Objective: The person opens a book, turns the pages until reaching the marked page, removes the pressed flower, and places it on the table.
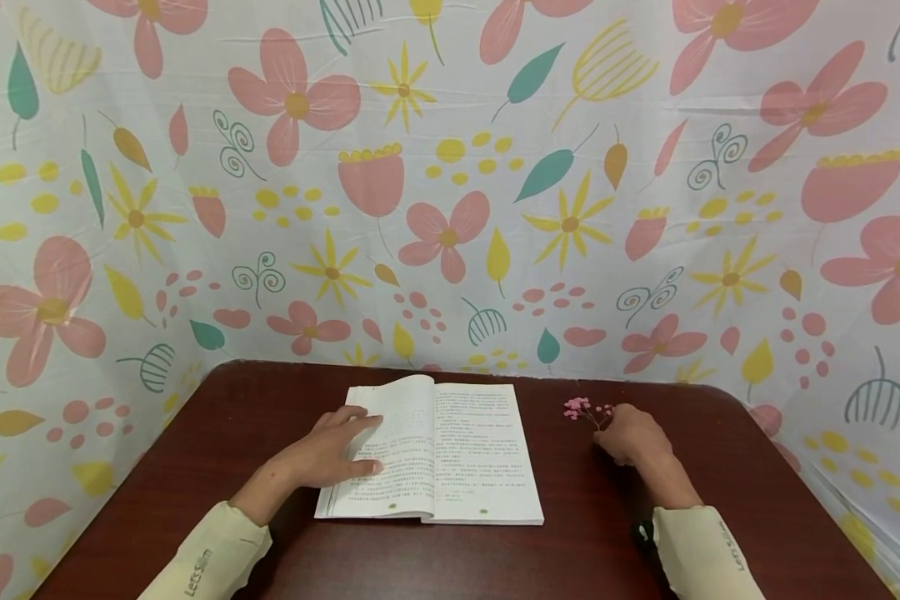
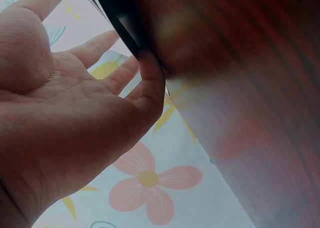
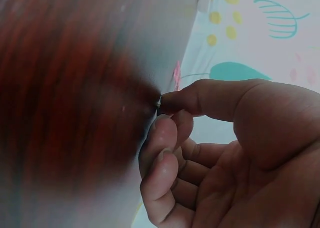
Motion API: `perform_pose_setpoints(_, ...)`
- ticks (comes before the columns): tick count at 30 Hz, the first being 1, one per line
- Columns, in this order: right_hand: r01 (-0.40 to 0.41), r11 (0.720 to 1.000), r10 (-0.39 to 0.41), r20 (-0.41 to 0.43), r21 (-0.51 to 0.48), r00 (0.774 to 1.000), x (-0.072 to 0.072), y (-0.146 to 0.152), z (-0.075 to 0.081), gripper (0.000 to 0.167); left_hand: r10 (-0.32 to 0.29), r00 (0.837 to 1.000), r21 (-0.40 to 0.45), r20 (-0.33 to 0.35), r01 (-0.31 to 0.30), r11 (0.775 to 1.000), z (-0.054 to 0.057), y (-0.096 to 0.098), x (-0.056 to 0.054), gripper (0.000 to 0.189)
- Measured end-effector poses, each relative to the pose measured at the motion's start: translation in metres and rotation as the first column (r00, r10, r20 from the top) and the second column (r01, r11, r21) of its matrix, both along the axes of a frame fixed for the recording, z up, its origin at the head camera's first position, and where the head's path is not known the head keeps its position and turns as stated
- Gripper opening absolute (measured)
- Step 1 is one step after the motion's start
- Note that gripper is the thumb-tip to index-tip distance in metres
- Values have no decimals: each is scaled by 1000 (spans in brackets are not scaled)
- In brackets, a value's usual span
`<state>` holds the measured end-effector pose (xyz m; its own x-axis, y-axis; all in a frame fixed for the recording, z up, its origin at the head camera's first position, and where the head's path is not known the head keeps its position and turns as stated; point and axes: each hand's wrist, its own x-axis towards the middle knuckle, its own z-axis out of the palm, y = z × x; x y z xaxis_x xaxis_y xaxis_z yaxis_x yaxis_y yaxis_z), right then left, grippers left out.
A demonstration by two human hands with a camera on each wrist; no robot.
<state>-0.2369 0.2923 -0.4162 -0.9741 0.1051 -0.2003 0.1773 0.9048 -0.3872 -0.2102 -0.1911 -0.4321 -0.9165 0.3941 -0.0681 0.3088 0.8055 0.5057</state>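
An open book point(image 1: 480, 450) with printed pages lies on the table in the head view, its left page bowed up near the spine. My left hand point(image 1: 330, 450) rests on that left page, thumb and fingers spread. In the left wrist view the same hand point(image 2: 75, 103) is seen from the palm side, with the dark underside of the book edge by its fingers. To the right of the book, my right hand point(image 1: 633, 437) pinches the thin stem of a small sprig of pink flowers point(image 1: 579, 407). The right wrist view shows thumb and forefinger tips of this hand point(image 3: 210, 148) together, fingers curled.
The dark reddish-brown table point(image 1: 390, 562) has rounded far corners. A white cloth point(image 1: 450, 275) printed with flowers and leaves hangs behind it and along both sides. A small dark object point(image 1: 642, 533) shows by the right sleeve cuff; its kind cannot be told.
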Motion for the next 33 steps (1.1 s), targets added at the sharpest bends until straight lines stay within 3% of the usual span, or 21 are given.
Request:
perform_pose_setpoints(18, 9, 1000, -10, -28, -22, 1000, 1, 0, 1, 24, 7, 1000, -2, 1, -7, 1000, 2, 1, 2, 79)
perform_pose_setpoints(24, -25, 999, 23, -60, -31, 998, 7, 2, -2, 41, 8, 1000, 1, 1, -8, 1000, 2, 1, 2, 79)
perform_pose_setpoints(28, -43, 998, 37, -106, -49, 994, 15, -1, -3, 50, 9, 1000, 9, 4, -9, 1000, 3, 1, 3, 79)
perform_pose_setpoints(33, -87, 993, 67, -221, -80, 973, 28, -10, -4, 37, 12, 1000, 12, 0, -12, 1000, 3, 2, 4, 79)
